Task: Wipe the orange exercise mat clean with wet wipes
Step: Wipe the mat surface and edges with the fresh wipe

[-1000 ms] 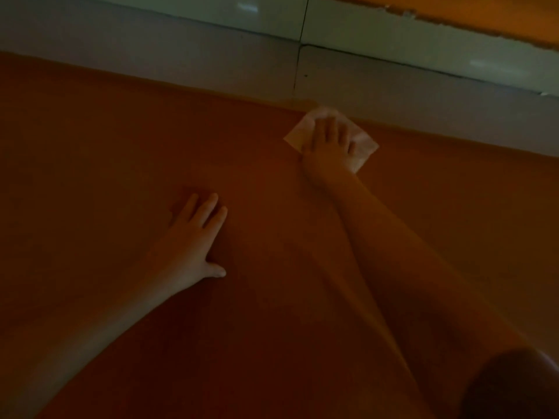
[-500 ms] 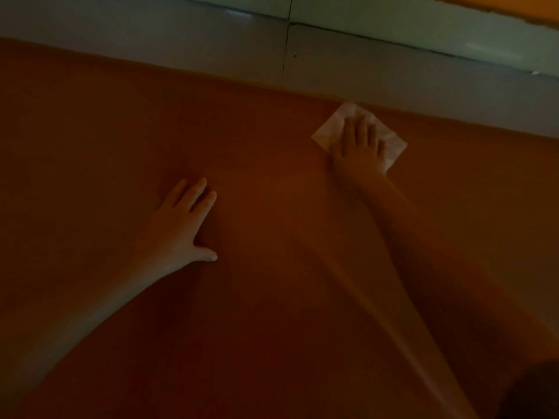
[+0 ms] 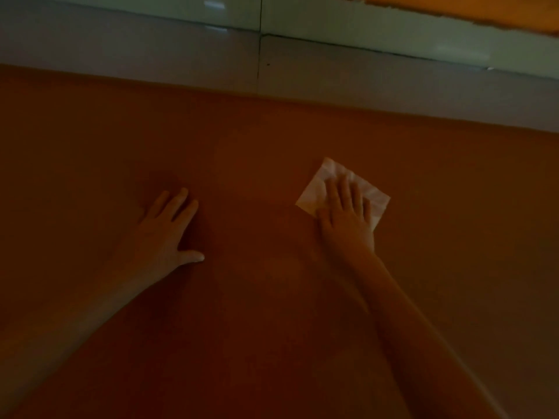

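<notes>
The orange exercise mat (image 3: 90, 146) fills most of the dim head view. A white wet wipe (image 3: 323, 184), folded to a square, lies flat on the mat right of centre. My right hand (image 3: 346, 216) presses down on it with straight fingers and covers its near half. My left hand (image 3: 165, 231) rests flat on the bare mat to the left, fingers spread and thumb out, holding nothing.
Pale floor tiles (image 3: 181, 55) run along the mat's far edge, with a grout line between them. A strip of another orange surface (image 3: 484, 16) shows at the top right corner.
My right hand has drawn the wipe back from the mat's far edge toward me and a little to the right. My left hand stays planted on the mat.
</notes>
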Demonstrator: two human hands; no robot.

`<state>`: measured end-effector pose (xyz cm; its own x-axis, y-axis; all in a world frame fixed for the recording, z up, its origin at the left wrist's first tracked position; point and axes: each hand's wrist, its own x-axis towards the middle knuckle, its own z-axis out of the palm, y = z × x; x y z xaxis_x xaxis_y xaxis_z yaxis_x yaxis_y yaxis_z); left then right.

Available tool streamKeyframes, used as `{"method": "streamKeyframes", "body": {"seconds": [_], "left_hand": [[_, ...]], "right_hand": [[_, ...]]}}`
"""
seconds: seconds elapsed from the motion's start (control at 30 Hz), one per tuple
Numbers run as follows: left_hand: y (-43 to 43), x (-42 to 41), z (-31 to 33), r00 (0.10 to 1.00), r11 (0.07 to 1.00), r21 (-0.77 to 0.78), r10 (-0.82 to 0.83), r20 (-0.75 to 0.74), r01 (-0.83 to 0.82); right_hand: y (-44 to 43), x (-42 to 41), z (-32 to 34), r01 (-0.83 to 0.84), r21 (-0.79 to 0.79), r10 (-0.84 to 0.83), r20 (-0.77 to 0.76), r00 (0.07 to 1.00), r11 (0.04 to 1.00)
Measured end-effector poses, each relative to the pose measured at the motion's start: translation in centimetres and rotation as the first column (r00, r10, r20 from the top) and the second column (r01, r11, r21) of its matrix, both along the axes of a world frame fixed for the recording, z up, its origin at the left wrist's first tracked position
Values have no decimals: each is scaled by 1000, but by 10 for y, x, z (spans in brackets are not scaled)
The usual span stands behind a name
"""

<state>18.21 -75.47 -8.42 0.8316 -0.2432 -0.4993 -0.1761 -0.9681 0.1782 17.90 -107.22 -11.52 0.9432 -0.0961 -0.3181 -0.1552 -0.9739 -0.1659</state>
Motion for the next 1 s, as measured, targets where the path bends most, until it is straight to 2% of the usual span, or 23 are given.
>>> {"method": "streamKeyframes", "body": {"seconds": [0.07, 0.13, 0.2, 0.23, 0.3, 0.4, 0.5, 0.57, 0.7, 0.77, 0.9, 1.0], "left_hand": [[-1, -3, 2, 1000, 1000, -11, 8, 6, -8], [-3, -10, 4, 1000, 999, 35, -9, 14, 8], [-5, -24, 5, 999, 999, 51, -17, 38, 15], [-7, -30, 7, 999, 998, 54, -16, 36, 14], [-9, -41, 11, 999, 995, 98, -32, -7, 32], [-15, -57, 22, 993, 983, 166, -56, -108, 74], [-23, -66, 29, 982, 976, 186, -77, -171, 109], [-28, -76, 34, 977, 972, 199, -89, -192, 128], [-32, -98, 39, 972, 976, 154, -121, -200, 153], [-32, -108, 39, 974, 980, 131, -126, -189, 152], [-33, -115, 35, 982, 987, 105, -102, -160, 119], [-39, -123, 32, 987, 993, 91, -56, -152, 71]], "right_hand": [[26, -10, 2, -34, -27, 33, -14, 999, 999], [51, -32, 2, -249, 5, 249, -20, 968, 969], [59, -61, 3, -464, 47, 466, -48, 883, 884], [53, -68, 3, -510, 61, 513, -54, 857, 858], [30, -71, 6, -470, 37, 471, -63, 880, 882], [-5, -70, 13, -235, -26, 232, -84, 969, 972], [-5, -70, 11, -15, -10, 14, -117, 993, 1000], [17, -84, 14, -69, -5, 68, -129, 989, 998], [42, -126, 23, -364, 107, 376, -123, 919, 925], [28, -135, 26, -349, 117, 364, -159, 918, 930], [6, -144, 33, -161, 64, 171, -211, 962, 985], [19, -158, 39, -201, 101, 222, -291, 931, 974]]}}
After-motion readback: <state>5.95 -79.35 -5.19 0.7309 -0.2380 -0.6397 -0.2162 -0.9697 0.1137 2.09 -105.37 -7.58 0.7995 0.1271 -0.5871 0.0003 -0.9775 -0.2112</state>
